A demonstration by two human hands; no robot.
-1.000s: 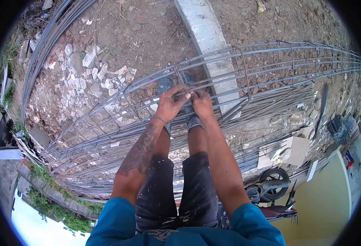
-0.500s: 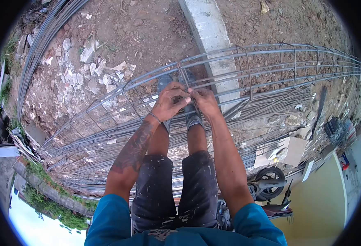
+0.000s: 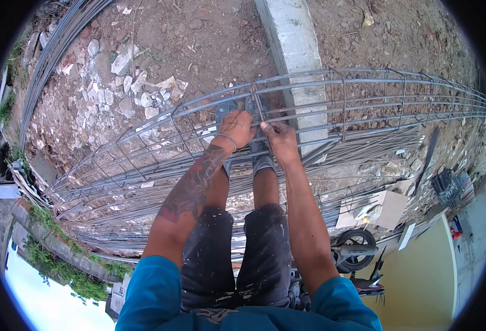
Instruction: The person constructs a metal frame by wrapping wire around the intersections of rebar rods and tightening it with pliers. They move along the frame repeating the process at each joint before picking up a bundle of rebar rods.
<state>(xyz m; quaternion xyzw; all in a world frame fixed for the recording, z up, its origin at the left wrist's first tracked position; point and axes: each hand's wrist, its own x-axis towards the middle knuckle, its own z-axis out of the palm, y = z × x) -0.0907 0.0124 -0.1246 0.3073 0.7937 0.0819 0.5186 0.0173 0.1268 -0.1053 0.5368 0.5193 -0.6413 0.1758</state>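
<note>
A long rebar cage (image 3: 303,83) of steel bars and square stirrups stretches across the view in front of my legs. My left hand (image 3: 237,128) is closed at the cage, its back toward me, and what its fingers hold is hidden. Just to its right, my right hand (image 3: 280,138) has thumb and fingers pinched together beside a stirrup (image 3: 258,102); anything between them is too small to make out. Both hands are over my shoes, close together but apart.
A concrete beam (image 3: 298,49) passes under the cage. Loose bars (image 3: 359,146) lie below it. Broken rubble (image 3: 124,60) and more bars (image 3: 52,52) are at the left. Cardboard (image 3: 392,209) and a motorbike wheel (image 3: 357,249) are at the lower right.
My left hand has turned from spread fingers to a closed shape, back upward. My right hand has shifted slightly right and down. The cage appears a little lower in view.
</note>
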